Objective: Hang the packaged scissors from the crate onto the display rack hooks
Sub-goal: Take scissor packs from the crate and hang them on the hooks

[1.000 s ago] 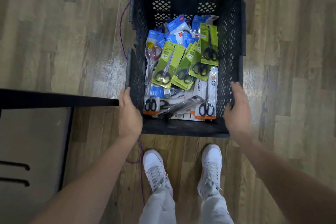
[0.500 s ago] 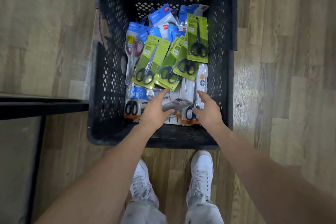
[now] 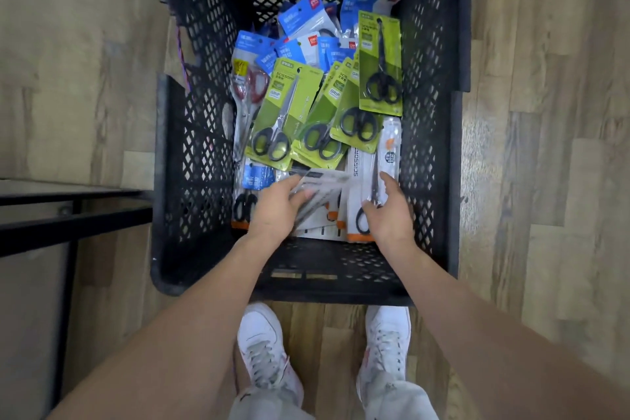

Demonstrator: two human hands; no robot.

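Nothing is hung yet, I judge: every pack lies in the crate [image 3: 191, 133]. My left hand [image 3: 272, 211] pinches a clear scissors pack [image 3: 324, 186]; my right hand [image 3: 388, 211] rests, fingers loosely spread, on a white pack [image 3: 364, 174].

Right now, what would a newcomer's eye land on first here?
The black crate on the wood floor, heaped with packaged scissors: green cards across the middle, blue packs behind. At its near end the left hand grips a clear pack, and the right hand touches a white pack.
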